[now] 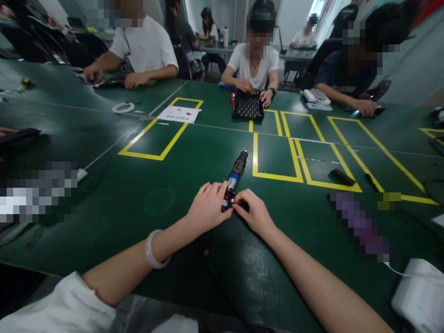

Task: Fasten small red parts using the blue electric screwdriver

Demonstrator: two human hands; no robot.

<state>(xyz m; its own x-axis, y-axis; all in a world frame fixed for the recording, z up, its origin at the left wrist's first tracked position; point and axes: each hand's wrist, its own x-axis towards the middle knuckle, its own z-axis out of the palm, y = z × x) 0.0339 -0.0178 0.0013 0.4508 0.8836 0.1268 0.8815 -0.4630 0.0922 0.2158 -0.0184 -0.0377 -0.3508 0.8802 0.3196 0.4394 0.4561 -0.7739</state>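
An electric screwdriver (236, 173) lies slantwise on the green table in front of me. Its thin bit points away, and a blue band and a silvery section show along the body. My left hand (208, 206) is closed over its near end from the left, fingers on top and thumb below. From the right, my right hand (255, 209) pinches at a small red-orange part (237, 201) on that same end. Fingertips partly hide this part, so its exact kind cannot be told.
Yellow tape rectangles (277, 176) mark the green table (104, 199). Across it, a person works over a black tray (248, 111) of small parts. A printed sheet (179, 114) and white ring (123, 107) lie left. A black cylinder (342, 177) and white charger (419, 291) are right.
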